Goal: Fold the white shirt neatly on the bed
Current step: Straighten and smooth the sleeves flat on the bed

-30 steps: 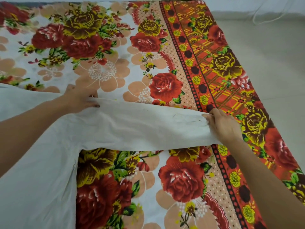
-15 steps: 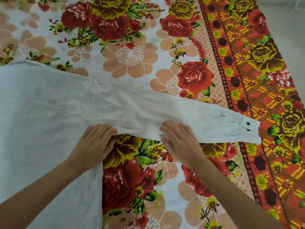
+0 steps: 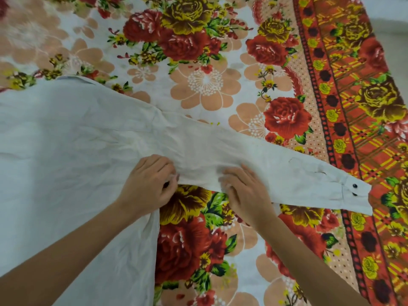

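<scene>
A: White shirt lies spread flat on the bed, over the floral bedsheet. Body fills the left side; one sleeve runs out to the right, its cuff with two dark buttons near the sheet's orange border.

B: Hands?

A: Both at the sleeve's near edge, close to the armpit. Left hand has its fingers curled together, pinching a fold of cloth where sleeve meets body. Right hand is just beside it, fingers spread apart and pressed flat on the sleeve, gripping nothing.

B: Why there?

A: My reading: the flat hand pins the sleeve so the pinch can tug out the bunching. Creases radiate from that spot.

B: Progress?

A: Early, I judge. Sleeve fully extended, no fold made in the part visible. Shirt's far left runs out of view, so I cannot tell about that side.
</scene>
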